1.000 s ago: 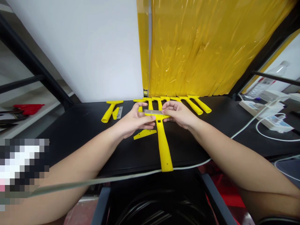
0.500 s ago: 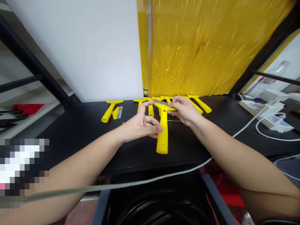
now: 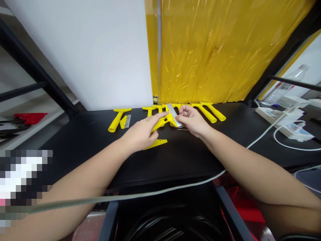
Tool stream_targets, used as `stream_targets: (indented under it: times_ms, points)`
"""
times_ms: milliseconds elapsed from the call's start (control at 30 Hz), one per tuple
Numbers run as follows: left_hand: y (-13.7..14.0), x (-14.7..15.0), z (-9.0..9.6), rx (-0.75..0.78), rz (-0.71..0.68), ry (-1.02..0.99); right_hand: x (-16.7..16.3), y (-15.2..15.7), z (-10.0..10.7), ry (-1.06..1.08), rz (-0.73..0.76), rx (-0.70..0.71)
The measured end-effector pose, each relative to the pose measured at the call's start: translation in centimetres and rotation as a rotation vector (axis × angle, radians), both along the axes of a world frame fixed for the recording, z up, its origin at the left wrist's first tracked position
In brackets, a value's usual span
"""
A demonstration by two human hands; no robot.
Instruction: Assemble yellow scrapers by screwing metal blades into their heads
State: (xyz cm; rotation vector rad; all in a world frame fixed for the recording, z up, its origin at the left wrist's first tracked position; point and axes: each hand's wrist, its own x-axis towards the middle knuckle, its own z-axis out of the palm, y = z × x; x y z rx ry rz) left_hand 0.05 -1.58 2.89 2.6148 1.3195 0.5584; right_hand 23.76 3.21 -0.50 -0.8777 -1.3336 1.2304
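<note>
My left hand (image 3: pixel 140 134) is closed around the handle of a yellow scraper (image 3: pixel 160 124), which lies tilted with its head pointing right. A flat silver blade (image 3: pixel 173 112) sits along that head. The thumb and fingers of my right hand (image 3: pixel 193 121) pinch the blade's edge; whether it is fastened to the head I cannot tell. Just below my left hand, a flat yellow plate (image 3: pixel 159 143) rests on the black tabletop (image 3: pixel 160 165). Behind both hands, several more yellow scraper handles (image 3: pixel 208 113) stand in a row, partly hidden.
At left lie another yellow handle (image 3: pixel 115 122) and a small yellow plate with a metal blade (image 3: pixel 125 122). A white cable (image 3: pixel 160 193) crosses in front of the table. Power strips (image 3: pixel 283 124) and a plastic bottle (image 3: pixel 286 85) are at right. White and yellow panels stand behind.
The scraper has turned from handle-down to lying sideways, its handle now toward my left hand. Its blade face shows, and the yellow plate below has come into fuller view.
</note>
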Motion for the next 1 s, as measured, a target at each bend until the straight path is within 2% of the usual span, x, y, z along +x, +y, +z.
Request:
stream_targets:
  times_ms: [167,400,500,600,700,833,933,1000]
  points:
    - [0.2,0.2,0.1,0.100,0.046,0.258,-0.6,-0.8,0.2,-0.057,0.107,0.072]
    - [0.8,-0.9,0.8,0.162,0.113,0.318,-0.7,-0.7,0.1,-0.085,0.135,0.048]
    - [1.7,-2.3,1.3,0.196,0.157,0.308,-0.3,-1.0,-0.1,-0.332,0.226,0.225]
    - [2.8,-3.6,1.4,0.190,0.188,0.338,-0.4,-1.8,-0.4,-0.663,0.452,0.564]
    - [3.5,-4.3,1.1,0.165,0.174,0.376,-1.2,-2.7,-0.5,-0.786,0.597,0.774]
    - [4.0,-4.4,0.6,0.105,0.114,0.376,-2.0,-3.3,0.0,-0.899,0.663,0.804]
    - [4.1,-4.2,0.3,0.075,0.079,0.366,-1.8,-3.4,0.4,-0.969,0.633,0.804]
    - [4.2,-4.1,0.1,0.061,0.058,0.364,-1.5,-3.4,0.6,-1.026,0.603,0.856]
